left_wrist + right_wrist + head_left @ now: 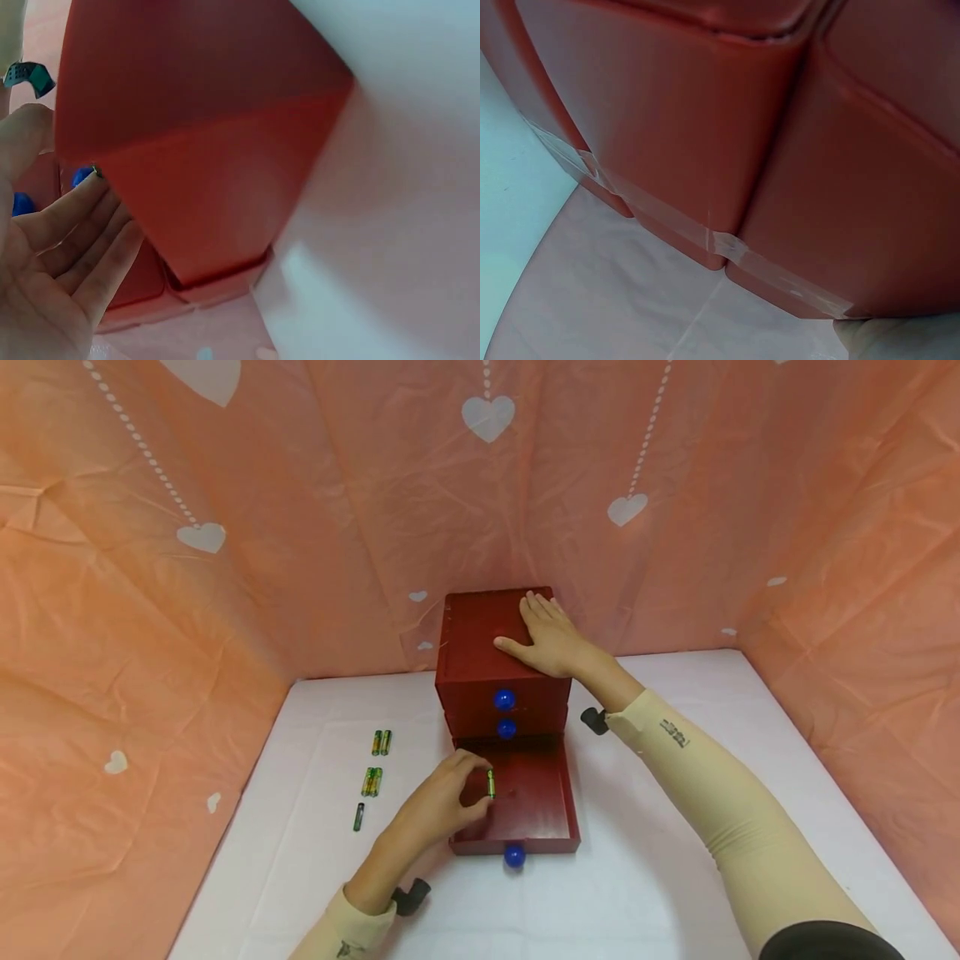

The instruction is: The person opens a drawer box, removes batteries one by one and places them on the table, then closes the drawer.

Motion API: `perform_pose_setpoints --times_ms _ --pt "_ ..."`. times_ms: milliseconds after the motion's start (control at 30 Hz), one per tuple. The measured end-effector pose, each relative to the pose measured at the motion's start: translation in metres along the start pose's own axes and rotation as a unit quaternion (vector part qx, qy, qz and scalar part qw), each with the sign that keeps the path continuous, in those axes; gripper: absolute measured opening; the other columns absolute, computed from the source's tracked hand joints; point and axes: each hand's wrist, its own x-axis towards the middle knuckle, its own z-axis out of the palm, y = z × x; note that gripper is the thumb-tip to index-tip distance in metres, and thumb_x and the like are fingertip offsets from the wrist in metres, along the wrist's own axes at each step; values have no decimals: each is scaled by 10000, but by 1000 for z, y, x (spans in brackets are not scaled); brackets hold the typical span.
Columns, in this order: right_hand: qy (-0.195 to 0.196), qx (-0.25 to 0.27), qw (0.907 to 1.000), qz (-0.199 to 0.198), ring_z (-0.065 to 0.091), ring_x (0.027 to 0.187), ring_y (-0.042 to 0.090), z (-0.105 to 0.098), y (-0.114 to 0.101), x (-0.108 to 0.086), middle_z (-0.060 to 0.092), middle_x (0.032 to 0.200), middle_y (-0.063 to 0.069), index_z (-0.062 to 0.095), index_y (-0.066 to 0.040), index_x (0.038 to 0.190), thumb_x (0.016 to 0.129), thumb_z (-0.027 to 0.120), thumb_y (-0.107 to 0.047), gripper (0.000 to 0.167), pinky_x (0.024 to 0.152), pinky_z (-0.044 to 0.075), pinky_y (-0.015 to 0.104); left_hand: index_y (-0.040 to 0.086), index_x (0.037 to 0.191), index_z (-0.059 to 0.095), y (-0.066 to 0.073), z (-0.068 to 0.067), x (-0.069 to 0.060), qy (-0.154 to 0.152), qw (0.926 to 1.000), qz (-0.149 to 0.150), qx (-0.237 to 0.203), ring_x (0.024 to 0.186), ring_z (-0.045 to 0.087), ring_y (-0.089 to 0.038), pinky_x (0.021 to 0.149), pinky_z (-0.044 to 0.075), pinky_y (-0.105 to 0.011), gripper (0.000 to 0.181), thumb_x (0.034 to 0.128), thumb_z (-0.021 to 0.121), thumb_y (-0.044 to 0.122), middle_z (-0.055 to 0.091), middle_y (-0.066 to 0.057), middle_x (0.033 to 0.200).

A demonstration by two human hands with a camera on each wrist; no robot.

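My left hand pinches a small green battery between thumb and fingertips, over the pulled-out bottom drawer of a dark red cabinet. In the left wrist view the drawer's outer side hides most of the battery and part of the fingers. On top of the cabinet my right hand lies flat with its fingers spread. The two upper drawers, with blue knobs, are pushed in. Left of the cabinet several batteries lie on the white table, two pairs and a single one.
The white table is enclosed by pink cloth walls with heart prints, close behind the cabinet. A blue knob sticks out from the open drawer's front. Clear tape runs along the cabinet's side.
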Motion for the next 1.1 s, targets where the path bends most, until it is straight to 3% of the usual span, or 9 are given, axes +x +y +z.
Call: perform_pose_setpoints --times_ms 267,600,1100 --pt "-22 38 10000 -29 -20 1661 367 -1 -2 -1 31 1776 248 108 61 1681 1077 470 -626 983 1336 -61 467 70 1329 655 -8 -14 -13 28 10000 -83 18 1293 607 -288 1106 537 -470 446 937 843 173 636 -79 1348" --pt "-50 48 10000 0 -35 1662 360 -1 -1 0 16 1779 240 89 53 1684 1081 448 -634 983 1333 -77 459 80 1331 659 -26 -30 -30 153 9992 302 217 1246 643 -244 1065 561 -458 446 925 840 121 649 -26 1327" --pt "-125 98 9999 47 -46 1662 350 -3 -1 0 8 1781 232 86 46 1687 1084 441 -636 978 1331 -87 445 67 1299 675 -57 -45 -54 151 9986 32 510 1271 646 -286 1078 539 -504 411 919 829 83 665 -34 1298"
